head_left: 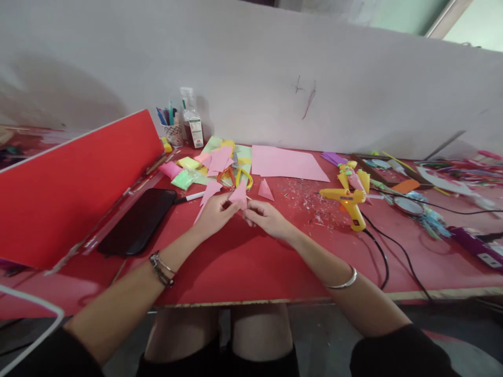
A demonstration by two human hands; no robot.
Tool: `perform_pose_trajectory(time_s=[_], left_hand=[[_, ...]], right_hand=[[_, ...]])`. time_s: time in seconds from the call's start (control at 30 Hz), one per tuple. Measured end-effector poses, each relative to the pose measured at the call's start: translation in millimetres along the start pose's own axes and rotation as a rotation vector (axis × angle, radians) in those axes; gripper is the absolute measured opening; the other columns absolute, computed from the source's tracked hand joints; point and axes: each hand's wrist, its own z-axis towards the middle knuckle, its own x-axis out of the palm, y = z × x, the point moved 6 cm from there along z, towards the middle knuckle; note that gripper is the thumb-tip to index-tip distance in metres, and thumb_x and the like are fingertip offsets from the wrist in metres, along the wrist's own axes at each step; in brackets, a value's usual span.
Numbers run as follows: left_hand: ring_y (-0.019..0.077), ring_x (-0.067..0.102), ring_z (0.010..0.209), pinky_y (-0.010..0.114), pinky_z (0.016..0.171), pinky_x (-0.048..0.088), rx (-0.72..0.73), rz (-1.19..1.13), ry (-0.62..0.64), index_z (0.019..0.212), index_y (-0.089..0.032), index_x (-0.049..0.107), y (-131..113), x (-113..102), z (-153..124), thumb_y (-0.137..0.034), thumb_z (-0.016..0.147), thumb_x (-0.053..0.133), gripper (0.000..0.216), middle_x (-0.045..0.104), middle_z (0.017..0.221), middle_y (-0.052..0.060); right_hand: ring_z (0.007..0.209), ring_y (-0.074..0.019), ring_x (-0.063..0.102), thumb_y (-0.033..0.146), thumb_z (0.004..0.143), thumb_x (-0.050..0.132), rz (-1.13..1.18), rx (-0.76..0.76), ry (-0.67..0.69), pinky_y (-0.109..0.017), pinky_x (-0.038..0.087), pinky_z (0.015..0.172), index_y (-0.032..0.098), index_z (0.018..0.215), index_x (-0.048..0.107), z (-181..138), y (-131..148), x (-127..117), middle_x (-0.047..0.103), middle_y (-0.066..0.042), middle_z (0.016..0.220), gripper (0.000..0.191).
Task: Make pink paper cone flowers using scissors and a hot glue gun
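Both hands meet above the red tabletop around a small piece of pink paper [238, 195]. My left hand [215, 213] is closed, its thumb and fingers pinching the paper from the left. From the right, the closed fingertips of my right hand [264, 215] grip the paper's lower corner. Just beyond lie scissors with yellow handles [244, 179]. A pink paper triangle [266, 190] rests to the right of them. Cut pink pieces [211, 191] and a white marker [195, 196] lie beside my left hand.
A black phone [138, 222] lies at left, before a red board [78, 191]. A large pink sheet [288, 163] is at the back. At right, a yellow glue gun [348, 204] trails a black cable among scraps. A cup of pens [173, 134] and a bottle [192, 123] stand by the wall.
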Motion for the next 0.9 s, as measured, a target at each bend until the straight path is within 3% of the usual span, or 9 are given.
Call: perform_pose_trajectory(time_s=[0.2, 0.33, 0.57, 0.73, 0.9], left_hand=[[0.0059, 0.036, 0.039, 0.017, 0.038, 0.028, -0.103, -0.086, 0.081, 0.06, -0.016, 0.045, 5, 2, 0, -0.043, 0.07, 0.051, 0.03, 0.041, 0.044, -0.007], [0.0053, 0.035, 0.036, 0.017, 0.036, 0.026, -0.117, -0.101, 0.063, 0.057, -0.016, 0.045, 4, 1, -1, -0.045, 0.068, 0.051, 0.032, 0.039, 0.04, -0.007], [0.0053, 0.031, 0.032, 0.018, 0.036, 0.024, -0.094, -0.08, 0.069, 0.046, -0.017, 0.042, 4, 5, -3, -0.046, 0.075, 0.036, 0.042, 0.034, 0.034, -0.006], [0.0061, 0.032, 0.032, 0.02, 0.036, 0.025, -0.087, -0.118, 0.103, 0.045, -0.017, 0.045, 1, 5, -4, -0.056, 0.076, 0.031, 0.052, 0.035, 0.033, -0.004], [0.0076, 0.036, 0.033, 0.022, 0.039, 0.03, -0.037, -0.213, -0.046, 0.049, -0.018, 0.046, -3, -9, 0, -0.061, 0.077, 0.021, 0.057, 0.037, 0.035, -0.003]], right_hand=[[0.046, -0.0064, 0.038, 0.026, 0.078, 0.041, -0.003, -0.027, -0.031, -0.02, 0.031, 0.048, 0.018, 0.063, 0.044, 0, -1, -4, 0.043, 0.006, 0.051, 0.017], [0.049, -0.0068, 0.039, 0.027, 0.077, 0.042, 0.001, -0.084, -0.03, -0.021, 0.033, 0.05, 0.018, 0.063, 0.046, 0, 3, -6, 0.043, 0.005, 0.052, 0.017], [0.049, -0.0069, 0.039, 0.032, 0.077, 0.044, 0.029, -0.095, -0.033, -0.021, 0.034, 0.052, 0.018, 0.061, 0.044, 0, 6, -6, 0.041, 0.006, 0.05, 0.022], [0.048, -0.0066, 0.039, 0.041, 0.075, 0.046, 0.024, -0.064, -0.044, -0.021, 0.034, 0.051, 0.019, 0.057, 0.042, 0, 5, -7, 0.042, 0.005, 0.049, 0.029], [0.045, -0.0066, 0.038, 0.04, 0.074, 0.044, 0.043, -0.027, -0.218, -0.02, 0.032, 0.048, 0.019, 0.06, 0.043, 5, -4, -25, 0.042, 0.006, 0.046, 0.026]])
